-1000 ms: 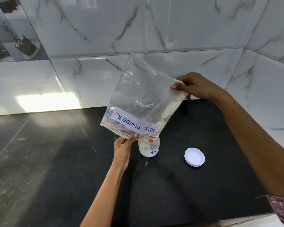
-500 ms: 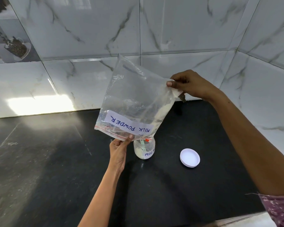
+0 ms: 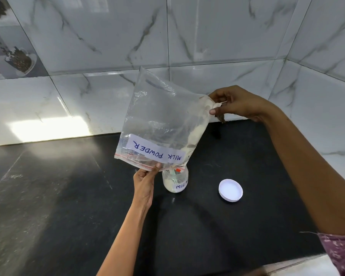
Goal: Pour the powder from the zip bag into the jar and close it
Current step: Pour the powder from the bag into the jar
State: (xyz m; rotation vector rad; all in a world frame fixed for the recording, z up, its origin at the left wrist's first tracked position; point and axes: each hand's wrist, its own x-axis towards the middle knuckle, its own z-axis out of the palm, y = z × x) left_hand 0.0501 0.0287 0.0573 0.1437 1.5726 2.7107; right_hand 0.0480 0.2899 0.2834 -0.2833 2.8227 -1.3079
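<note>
A clear zip bag (image 3: 159, 118) labelled MILK POWDER hangs upside down, its zip mouth over a small clear jar (image 3: 175, 181). My left hand (image 3: 145, 181) pinches the bag's zip edge beside the jar's mouth. My right hand (image 3: 237, 103) pinches the bag's raised bottom corner, up and to the right. Pale powder lies along the bag's right edge and runs toward the mouth. The jar stands upright on the black counter, partly filled with white powder. Its white lid (image 3: 230, 190) lies flat to the right of it.
The black stone counter (image 3: 68, 196) runs left and toward me. Marble wall tiles (image 3: 207, 36) rise behind and on the right, meeting in a corner. The counter's front edge (image 3: 287, 264) shows at the lower right.
My right hand has shifted its pinch on the bag's corner, and less powder lies along the bag's right edge. My left hand and the jar have kept their places.
</note>
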